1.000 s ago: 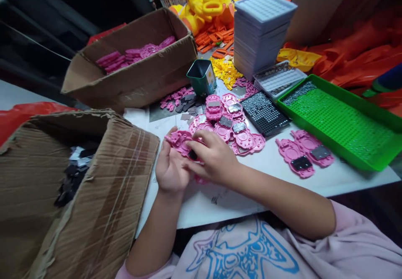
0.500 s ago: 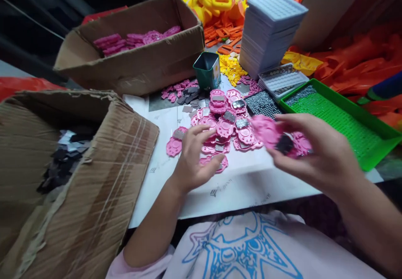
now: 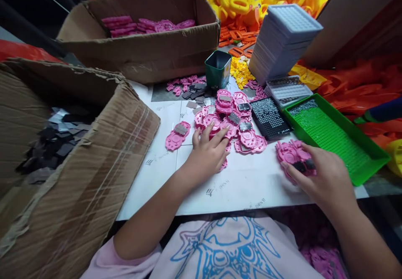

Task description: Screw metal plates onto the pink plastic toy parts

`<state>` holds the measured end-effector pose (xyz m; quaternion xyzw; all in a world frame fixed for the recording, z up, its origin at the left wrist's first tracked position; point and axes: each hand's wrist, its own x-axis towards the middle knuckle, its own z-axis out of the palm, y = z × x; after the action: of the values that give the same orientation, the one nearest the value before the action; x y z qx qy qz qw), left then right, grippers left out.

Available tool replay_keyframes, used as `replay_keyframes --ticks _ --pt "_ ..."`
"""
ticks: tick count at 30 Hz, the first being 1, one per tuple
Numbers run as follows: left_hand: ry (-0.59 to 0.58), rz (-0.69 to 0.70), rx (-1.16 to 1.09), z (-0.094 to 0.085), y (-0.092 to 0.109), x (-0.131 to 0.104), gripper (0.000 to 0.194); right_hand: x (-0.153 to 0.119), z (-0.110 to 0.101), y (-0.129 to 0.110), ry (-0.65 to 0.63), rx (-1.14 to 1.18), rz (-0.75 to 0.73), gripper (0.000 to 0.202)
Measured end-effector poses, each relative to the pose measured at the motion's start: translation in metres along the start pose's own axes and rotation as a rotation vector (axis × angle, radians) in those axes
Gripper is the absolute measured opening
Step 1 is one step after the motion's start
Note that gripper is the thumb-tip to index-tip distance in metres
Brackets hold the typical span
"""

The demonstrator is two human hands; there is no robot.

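My left hand [image 3: 207,155] lies palm down, fingers spread, on the near side of a heap of pink plastic casings [image 3: 248,138]. Several casings in the heap carry a silvery-grey rectangular plate. One more casing [image 3: 178,136] lies alone to the left of that hand. At the right of the white sheet, my right hand [image 3: 325,178] has its thumb and fingers around a few pink casings with black rectangles [image 3: 290,153]. These are low over the sheet or touching it; I cannot tell which.
A cardboard box of dark plates [image 3: 132,116] stands at left, another holding pink parts [image 3: 141,57] behind. A green cup [image 3: 216,72], black tray [image 3: 273,124], green tray [image 3: 361,174] and stacked white trays [image 3: 279,44] surround the heap. Yellow and orange parts lie beyond.
My left hand has come down onto the heap, its fingers now over the casings. My right hand has moved right and lower with its pink casings. The camera view has shifted slightly.
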<state>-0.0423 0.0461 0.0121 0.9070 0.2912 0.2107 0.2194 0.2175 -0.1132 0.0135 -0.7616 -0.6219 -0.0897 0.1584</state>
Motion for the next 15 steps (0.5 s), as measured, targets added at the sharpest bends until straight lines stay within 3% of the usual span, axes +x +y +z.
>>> replay_keyframes --ticks 4,7,8,12,15 --pt "0.041 0.022 -0.022 0.001 -0.003 -0.002 0.028 0.038 -0.016 -0.006 0.059 0.074 -0.147 0.042" --pt "0.101 0.062 -0.075 -0.005 -0.006 -0.001 0.030 0.094 -0.015 -0.011 -0.075 0.034 -0.175 0.031" --pt "0.140 0.097 -0.105 -0.008 -0.007 -0.001 0.031 0.117 -0.012 -0.014 -0.200 -0.052 -0.122 0.029" --pt "0.433 0.226 -0.254 -0.019 -0.012 0.000 0.032 0.205 0.020 -0.025 -0.403 -0.161 -0.109 0.024" --pt "0.628 0.131 -0.413 -0.023 -0.014 0.000 0.028 0.247 0.047 -0.031 -0.517 -0.235 -0.118 0.024"
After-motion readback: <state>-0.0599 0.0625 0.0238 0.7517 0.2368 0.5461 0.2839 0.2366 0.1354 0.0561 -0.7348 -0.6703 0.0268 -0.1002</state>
